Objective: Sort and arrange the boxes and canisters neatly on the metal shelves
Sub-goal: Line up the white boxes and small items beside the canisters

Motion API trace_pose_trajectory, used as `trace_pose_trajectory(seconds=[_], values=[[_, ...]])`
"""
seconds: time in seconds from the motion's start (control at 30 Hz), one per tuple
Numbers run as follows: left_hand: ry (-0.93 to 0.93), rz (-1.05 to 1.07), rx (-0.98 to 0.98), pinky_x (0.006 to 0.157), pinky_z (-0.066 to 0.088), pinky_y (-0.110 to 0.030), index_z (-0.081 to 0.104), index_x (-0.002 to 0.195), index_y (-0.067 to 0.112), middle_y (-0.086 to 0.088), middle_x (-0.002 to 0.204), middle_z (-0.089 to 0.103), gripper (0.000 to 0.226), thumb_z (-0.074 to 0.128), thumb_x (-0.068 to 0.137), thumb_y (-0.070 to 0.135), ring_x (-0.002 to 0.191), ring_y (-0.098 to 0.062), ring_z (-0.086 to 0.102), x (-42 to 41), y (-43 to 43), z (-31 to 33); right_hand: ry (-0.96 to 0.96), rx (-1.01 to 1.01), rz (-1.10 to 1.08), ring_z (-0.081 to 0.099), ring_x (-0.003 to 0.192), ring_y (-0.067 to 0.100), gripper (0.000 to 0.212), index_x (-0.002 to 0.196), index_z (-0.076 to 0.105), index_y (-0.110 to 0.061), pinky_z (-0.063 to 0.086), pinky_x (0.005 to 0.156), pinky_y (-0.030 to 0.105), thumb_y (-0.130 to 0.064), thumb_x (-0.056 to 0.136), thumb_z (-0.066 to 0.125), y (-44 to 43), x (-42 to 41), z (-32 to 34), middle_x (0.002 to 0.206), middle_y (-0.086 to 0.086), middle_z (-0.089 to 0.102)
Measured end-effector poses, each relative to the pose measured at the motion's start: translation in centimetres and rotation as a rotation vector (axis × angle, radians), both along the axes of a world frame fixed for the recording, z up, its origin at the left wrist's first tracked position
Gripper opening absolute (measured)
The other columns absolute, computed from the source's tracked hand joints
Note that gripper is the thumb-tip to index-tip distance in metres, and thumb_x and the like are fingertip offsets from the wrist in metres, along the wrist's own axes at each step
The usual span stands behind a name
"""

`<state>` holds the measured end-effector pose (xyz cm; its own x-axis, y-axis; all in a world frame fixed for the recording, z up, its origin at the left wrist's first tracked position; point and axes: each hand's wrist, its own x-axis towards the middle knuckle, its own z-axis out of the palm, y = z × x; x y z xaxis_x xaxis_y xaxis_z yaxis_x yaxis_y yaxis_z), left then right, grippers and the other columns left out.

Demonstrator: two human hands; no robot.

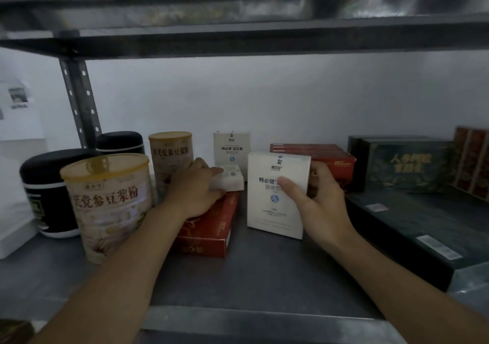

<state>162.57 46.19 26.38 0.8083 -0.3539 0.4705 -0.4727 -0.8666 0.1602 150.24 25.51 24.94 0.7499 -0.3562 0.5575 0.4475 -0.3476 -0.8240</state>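
"党参豆浆粉" on frt canister point(108, 206); "畅必健 益生菌" on rear wht box point(231, 148); "畅必健" on held wht box point(272, 208).

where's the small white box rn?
Head view, centre-left of the shelf: small white box lies on the flat red box, held by the left hand, with the larger white box in the right hand just to its right.

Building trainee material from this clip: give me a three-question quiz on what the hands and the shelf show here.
1. True or false: the right hand holds a white box upright.
2. The small white box that the left hand grips lies on: A a black can, B a red box, C a green box.
3. How many yellow-lidded cans stand on the shelf?
Key: 1 true; 2 B; 3 two.
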Motion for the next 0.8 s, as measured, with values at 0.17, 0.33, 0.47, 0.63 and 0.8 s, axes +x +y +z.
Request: trace_pose_trajectory(seconds=[0.17,0.33,0.47,0.63,0.8], values=[[0.038,0.008,-0.035,0.104,0.033,-0.037,0.051,0.138,0.033,-0.004,0.132,0.044,0.051,0.060,0.089,0.048,0.129,-0.022,0.036,-0.6,0.1,-0.1,0.006,0.042,-0.013,0.068,0.099,0.007,0.033,0.112,0.056,-0.025,0.058,0.088,0.041,-0.027,0.085,0.075,-0.2,0.1,-0.2,0.108,-0.010,0.069],[0.108,-0.011,-0.044,0.080,0.044,-0.032,0.047,0.129,0.034,0.001,0.127,0.057,0.055,0.061,0.083,0.061,0.105,-0.018,0.056,-1.1,0.2,0.1,0.004,0.050,-0.031,0.068,0.098,0.006,0.029,0.107,0.055,-0.031,0.059,0.087,0.041,-0.029,0.085,0.074,-0.4,0.2,-0.2,0.106,-0.012,0.069],[0.125,-0.022,-0.262,0.087,0.040,-0.032,0.054,0.130,0.032,0.002,0.128,0.054,0.062,0.064,0.079,0.065,0.114,-0.017,0.050,-1.3,0.6,0.1,0.002,0.055,-0.050,0.067,0.097,0.005,0.029,0.107,0.055,-0.030,0.058,0.087,0.040,-0.029,0.085,0.073,-0.4,0.1,-0.1,0.105,-0.013,0.068],[0.105,0.050,-0.017,0.087,0.035,-0.032,0.044,0.142,0.035,-0.003,0.126,0.043,0.074,0.061,0.079,0.068,0.121,-0.022,0.038,-2.2,0.4,0.5,0.003,0.075,-0.037,0.066,0.097,0.003,0.029,0.109,0.054,-0.029,0.058,0.085,0.033,-0.028,0.087,0.073,-0.5,-0.1,-0.1,0.105,-0.014,0.067],[-0.073,0.087,0.126,0.085,0.041,-0.033,0.050,0.138,0.026,-0.008,0.123,0.058,0.057,0.050,0.092,0.059,0.110,-0.023,0.052,-2.4,0.1,0.6,-0.003,0.076,-0.043,0.064,0.093,-0.001,0.028,0.109,0.053,-0.028,0.057,0.080,0.027,-0.028,0.088,0.072,-0.6,-0.1,-0.1,0.101,-0.017,0.065]])
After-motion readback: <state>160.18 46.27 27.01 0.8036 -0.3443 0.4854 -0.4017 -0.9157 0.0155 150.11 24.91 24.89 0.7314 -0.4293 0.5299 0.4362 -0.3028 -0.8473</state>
